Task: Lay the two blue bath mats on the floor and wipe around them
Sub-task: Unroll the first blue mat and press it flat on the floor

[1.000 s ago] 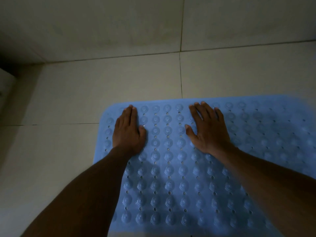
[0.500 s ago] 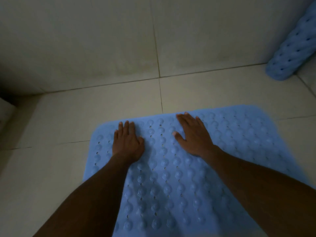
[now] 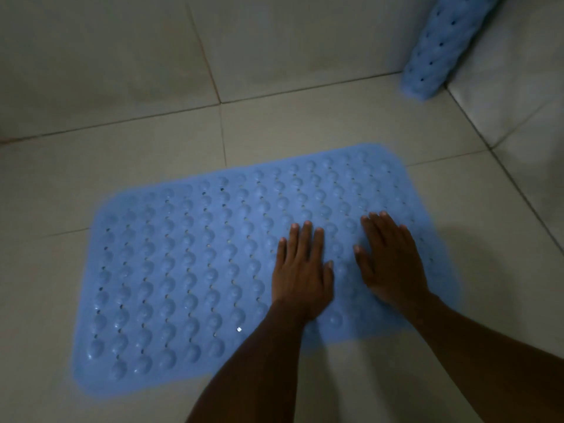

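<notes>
Presently the first bath mat (image 3: 183, 270) lies flat on the tiled floor (image 3: 61, 184), and pressing it down appears to be the step in hand. Pressure is best applied with flat palms, worked outward from the centre toward the left end, so that the studded sheet is seated evenly. The left hand (image 3: 300, 276) is laid palm-down on the mat's right half, fingers straight and close together. Just beside it, the right hand (image 3: 392, 264) is spread flat near the mat's right edge. The second mat (image 3: 439, 47) is left rolled in the far right corner, well apart from both hands.
</notes>
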`<state>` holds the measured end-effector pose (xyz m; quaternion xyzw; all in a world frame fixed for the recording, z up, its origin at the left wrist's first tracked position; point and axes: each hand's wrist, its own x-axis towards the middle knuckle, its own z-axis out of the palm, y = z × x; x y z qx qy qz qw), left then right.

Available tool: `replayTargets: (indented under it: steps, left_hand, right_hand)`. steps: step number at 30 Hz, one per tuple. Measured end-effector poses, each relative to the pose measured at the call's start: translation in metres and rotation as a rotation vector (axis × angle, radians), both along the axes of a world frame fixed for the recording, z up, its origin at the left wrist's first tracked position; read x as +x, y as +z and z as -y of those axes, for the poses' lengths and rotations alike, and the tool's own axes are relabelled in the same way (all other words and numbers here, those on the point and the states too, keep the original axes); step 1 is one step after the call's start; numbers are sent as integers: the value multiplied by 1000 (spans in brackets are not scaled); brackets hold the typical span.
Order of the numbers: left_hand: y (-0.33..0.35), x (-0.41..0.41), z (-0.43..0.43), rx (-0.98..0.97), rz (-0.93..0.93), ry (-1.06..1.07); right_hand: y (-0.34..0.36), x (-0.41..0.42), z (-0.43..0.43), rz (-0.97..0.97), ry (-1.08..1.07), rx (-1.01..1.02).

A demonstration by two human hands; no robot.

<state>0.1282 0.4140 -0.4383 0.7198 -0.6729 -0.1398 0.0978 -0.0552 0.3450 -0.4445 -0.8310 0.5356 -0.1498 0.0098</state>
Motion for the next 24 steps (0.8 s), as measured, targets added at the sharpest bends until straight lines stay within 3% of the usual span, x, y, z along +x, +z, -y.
replayTargets:
  steps: [10, 24]
  left_hand:
    - [-3, -12, -8, 5, 15, 126]
    - [2, -10, -5, 60, 67, 146]
  right_hand:
    - [-5, -12, -9, -38, -50, 101]
    - [6, -4, -3, -100, -169, 224]
